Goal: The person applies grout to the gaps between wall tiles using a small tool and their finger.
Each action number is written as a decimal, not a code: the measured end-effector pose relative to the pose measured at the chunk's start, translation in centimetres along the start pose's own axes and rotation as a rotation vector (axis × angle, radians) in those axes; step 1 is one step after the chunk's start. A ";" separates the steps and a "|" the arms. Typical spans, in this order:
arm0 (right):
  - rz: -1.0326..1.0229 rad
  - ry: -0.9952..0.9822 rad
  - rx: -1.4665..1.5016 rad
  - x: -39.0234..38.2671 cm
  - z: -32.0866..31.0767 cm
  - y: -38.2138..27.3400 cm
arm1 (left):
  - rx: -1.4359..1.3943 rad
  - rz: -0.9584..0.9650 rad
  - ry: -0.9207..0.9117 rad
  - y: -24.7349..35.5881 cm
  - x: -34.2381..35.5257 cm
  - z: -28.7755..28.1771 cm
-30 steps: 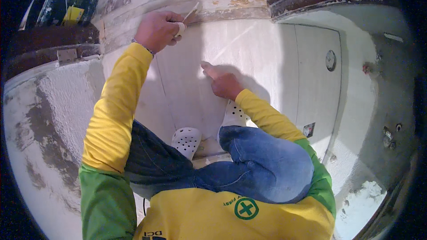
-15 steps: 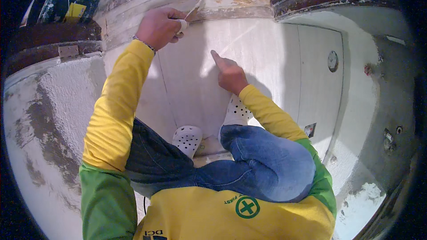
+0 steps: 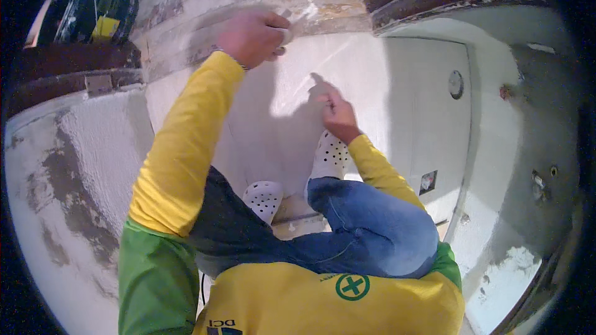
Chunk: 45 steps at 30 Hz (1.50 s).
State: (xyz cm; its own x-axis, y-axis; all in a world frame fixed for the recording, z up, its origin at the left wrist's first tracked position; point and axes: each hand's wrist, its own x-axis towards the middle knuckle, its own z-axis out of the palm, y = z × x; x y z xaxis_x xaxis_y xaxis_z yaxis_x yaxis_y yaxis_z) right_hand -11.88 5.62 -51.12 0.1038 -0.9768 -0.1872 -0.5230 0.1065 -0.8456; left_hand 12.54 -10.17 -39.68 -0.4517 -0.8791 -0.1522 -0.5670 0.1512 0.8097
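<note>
My left hand (image 3: 253, 38) is closed around a small white-handled tool (image 3: 286, 37) near the far edge of the pale tiled floor (image 3: 248, 130). What looks like a thin flat blade juts from the fingers; blur hides its exact kind. To its right and nearer to me, my right hand (image 3: 339, 115) hovers low over the tile. Its index finger is stretched forward, the other fingers are curled, and nothing shows in it. A faint pale diagonal streak crosses the tile just ahead of that finger.
Beyond the tile lies a rough stained ledge (image 3: 335, 9). A dark bucket (image 3: 102, 6) with a yellow label stands far left. At right are a round drain cover (image 3: 456, 84), a square cut-out (image 3: 428, 182) and a rough plastered wall (image 3: 503, 211). My white perforated clogs (image 3: 262, 200) rest on the floor.
My left hand has moved right with the tool, along the far edge of the tile. My right hand has shifted slightly right and nearer to me. The view has tilted a little.
</note>
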 end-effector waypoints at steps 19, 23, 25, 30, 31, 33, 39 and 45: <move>-0.055 0.687 -0.218 -10.0 -30.9 -20.5 | -0.622 0.140 0.041 27.5 0.3 19.0; -0.100 0.934 0.020 -12.3 -28.5 -19.0 | -0.490 0.136 -0.045 28.1 -0.3 17.0; -0.079 0.970 0.116 -12.3 -26.3 -16.3 | -0.467 0.177 0.013 27.2 0.3 16.3; -0.160 0.823 0.201 -9.5 -21.3 -14.4 | -0.191 0.264 0.043 22.0 -0.5 10.2; -0.168 0.820 0.213 -9.2 -20.8 -14.9 | -0.218 0.195 0.055 22.3 -1.3 9.0; -0.273 0.717 0.129 -8.4 -20.1 -16.3 | -0.218 0.123 0.082 23.1 -3.6 7.4; -0.407 0.561 0.213 -8.0 -16.7 -19.8 | -0.103 0.064 0.246 23.6 -9.2 4.4; -0.560 0.556 0.138 -8.4 -14.0 -21.6 | -0.063 0.073 0.411 22.7 -13.1 3.1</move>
State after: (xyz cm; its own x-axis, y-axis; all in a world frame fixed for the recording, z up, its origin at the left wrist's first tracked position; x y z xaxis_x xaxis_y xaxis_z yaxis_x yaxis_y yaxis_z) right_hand -13.29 8.93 -24.27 -0.1361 -0.8374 0.5293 -0.4051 -0.4406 -0.8011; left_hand 3.46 6.19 -21.07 -0.1702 -0.9761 0.1354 -0.4944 0.2034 0.8451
